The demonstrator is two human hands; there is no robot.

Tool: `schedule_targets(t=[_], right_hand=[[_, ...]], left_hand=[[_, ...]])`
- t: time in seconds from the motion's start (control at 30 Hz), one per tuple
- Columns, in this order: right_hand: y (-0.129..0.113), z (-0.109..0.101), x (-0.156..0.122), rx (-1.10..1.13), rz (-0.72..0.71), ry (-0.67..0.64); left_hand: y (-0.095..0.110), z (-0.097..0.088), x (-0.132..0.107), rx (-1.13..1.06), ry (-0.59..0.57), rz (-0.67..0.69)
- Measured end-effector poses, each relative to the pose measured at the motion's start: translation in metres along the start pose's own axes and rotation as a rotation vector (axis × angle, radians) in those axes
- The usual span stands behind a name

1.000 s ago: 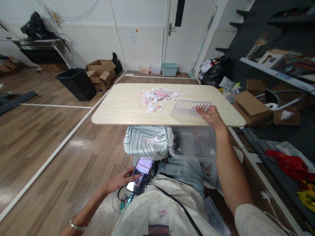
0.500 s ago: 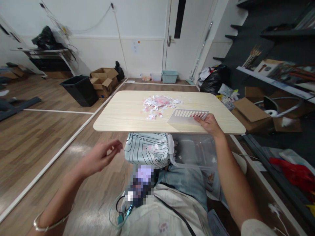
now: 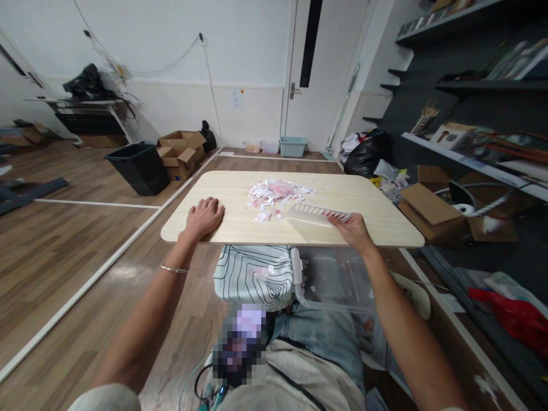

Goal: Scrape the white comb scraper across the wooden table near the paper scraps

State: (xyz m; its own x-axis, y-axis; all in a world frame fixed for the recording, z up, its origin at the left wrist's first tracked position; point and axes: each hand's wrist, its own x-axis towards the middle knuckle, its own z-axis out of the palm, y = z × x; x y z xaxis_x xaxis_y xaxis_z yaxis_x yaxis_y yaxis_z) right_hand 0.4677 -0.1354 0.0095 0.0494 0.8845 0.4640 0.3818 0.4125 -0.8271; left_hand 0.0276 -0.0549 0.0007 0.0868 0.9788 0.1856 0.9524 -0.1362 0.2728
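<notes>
My right hand (image 3: 354, 233) grips a thin white plastic panel with a row of slots (image 3: 311, 213) by its right end, the fingers reaching into the slots. The panel is tilted low over the tabletop (image 3: 377, 211), and I cannot tell whether its lower edge touches the wood. To its left lies a heap of small white and pink pieces (image 3: 278, 191), with a few loose bits in front. My left hand (image 3: 205, 217) rests palm down on the left part of the tabletop, near the front edge, fingers a little bent and holding nothing.
Below the table's front edge are a cushion-like thing with black contour lines (image 3: 252, 274) and a clear plastic bin (image 3: 338, 274). A pixelated device (image 3: 242, 342) sits near my lap. A black waste bin (image 3: 139, 168) stands left, and cardboard boxes (image 3: 432, 208) lie right.
My left hand has come up from beside the table and now lies on the tabletop. The slotted panel in my right hand has tilted flatter and shifted slightly left. The view has tipped up a little.
</notes>
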Motion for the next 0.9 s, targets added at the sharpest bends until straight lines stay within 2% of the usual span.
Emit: schedule_targets(t=[0.13,0.23,0.57,0.77,0.9], right_hand=[[-0.0013,0.0022,-0.0009,-0.048,-0.034,-0.078],[-0.0016,0.0001,-0.0014,-0.058,-0.047,-0.087],[-0.0022,0.0013,-0.0027,-0.045,-0.026,-0.005],[0.0025,0.0004,-0.0003,-0.055,-0.007,0.010],[0.0052,-0.0011,-0.0003,-0.090,-0.012,0.048]], left_hand=[[-0.0018,0.0042,-0.0015,0.028,-0.034,-0.032],[-0.0034,0.0027,-0.0030,0.041,-0.042,-0.042],[-0.0019,-0.0022,-0.0057,0.025,0.008,-0.039],[-0.0025,-0.0009,-0.0064,0.037,-0.014,-0.014],[-0.0009,0.0020,-0.0075,0.082,-0.028,-0.102]])
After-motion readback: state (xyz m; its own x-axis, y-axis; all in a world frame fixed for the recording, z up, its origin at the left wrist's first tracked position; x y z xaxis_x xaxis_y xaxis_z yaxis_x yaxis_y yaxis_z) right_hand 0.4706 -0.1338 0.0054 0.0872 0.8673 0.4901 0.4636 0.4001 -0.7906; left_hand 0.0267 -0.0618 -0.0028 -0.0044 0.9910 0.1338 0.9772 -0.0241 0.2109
